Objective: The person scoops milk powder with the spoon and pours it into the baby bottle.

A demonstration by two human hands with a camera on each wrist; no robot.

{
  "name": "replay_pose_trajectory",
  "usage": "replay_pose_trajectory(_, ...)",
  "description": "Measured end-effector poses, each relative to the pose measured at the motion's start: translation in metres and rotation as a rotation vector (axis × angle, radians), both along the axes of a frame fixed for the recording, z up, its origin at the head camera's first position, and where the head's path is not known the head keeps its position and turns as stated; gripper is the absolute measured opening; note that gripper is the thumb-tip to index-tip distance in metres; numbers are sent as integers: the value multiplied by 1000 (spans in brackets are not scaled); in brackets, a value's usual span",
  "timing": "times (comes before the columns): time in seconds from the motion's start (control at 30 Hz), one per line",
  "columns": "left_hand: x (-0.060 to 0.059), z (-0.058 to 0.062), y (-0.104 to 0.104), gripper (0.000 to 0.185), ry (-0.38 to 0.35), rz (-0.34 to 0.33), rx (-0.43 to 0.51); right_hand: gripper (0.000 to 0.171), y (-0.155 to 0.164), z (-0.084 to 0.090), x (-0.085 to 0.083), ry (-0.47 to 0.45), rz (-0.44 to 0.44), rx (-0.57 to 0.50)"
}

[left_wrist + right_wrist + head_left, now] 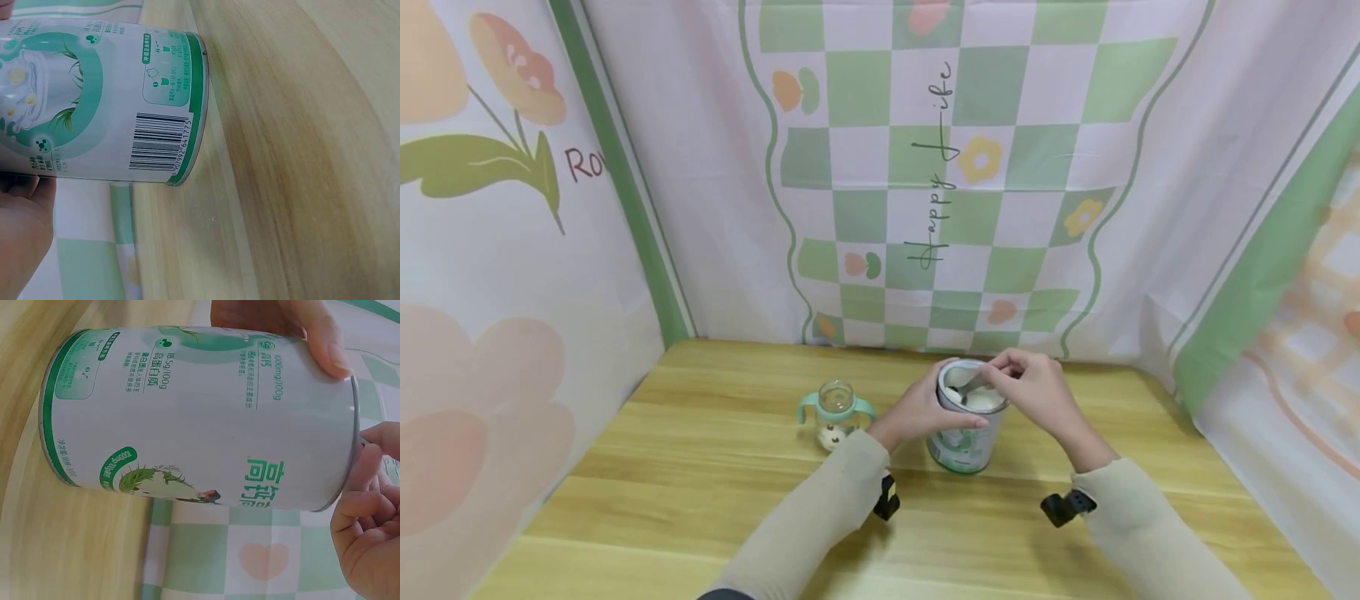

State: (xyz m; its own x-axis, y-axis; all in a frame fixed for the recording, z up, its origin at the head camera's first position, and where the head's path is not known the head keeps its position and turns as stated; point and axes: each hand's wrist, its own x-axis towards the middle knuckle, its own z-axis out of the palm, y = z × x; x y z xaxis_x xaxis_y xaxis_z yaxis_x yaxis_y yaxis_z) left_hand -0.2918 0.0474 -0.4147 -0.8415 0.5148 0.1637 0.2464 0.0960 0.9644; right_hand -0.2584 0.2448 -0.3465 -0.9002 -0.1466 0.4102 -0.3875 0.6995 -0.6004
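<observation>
A white and green milk powder can (966, 446) stands open-topped on the wooden table, pale powder showing inside its rim. My left hand (921, 408) grips the can's left side near the top, thumb across the front. In the right wrist view, fingers of that left hand (281, 322) lie along the can's wall. Over the opening, my right hand (1033, 387) pinches the handle of a spoon (976, 383), which dips into the can. The right wrist view shows the right hand (372, 512) at the rim, the spoon mostly hidden there.
Left of the can stands a clear baby bottle (835, 417) with mint-green side handles and no lid on it. The wooden table (700, 467) ends at a checked curtain (917, 192) close behind the can. Further curtains hang at both sides.
</observation>
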Motion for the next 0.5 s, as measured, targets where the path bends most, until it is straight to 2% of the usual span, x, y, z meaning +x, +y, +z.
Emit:
replay_pose_trajectory(0.27,2,2,0,88,2,0,10,25,9,-5,3,35,-30,-72)
replay_pose_trajectory(0.5,2,0,0,89,2,5,9,20,12,-12,6,131,-39,-77)
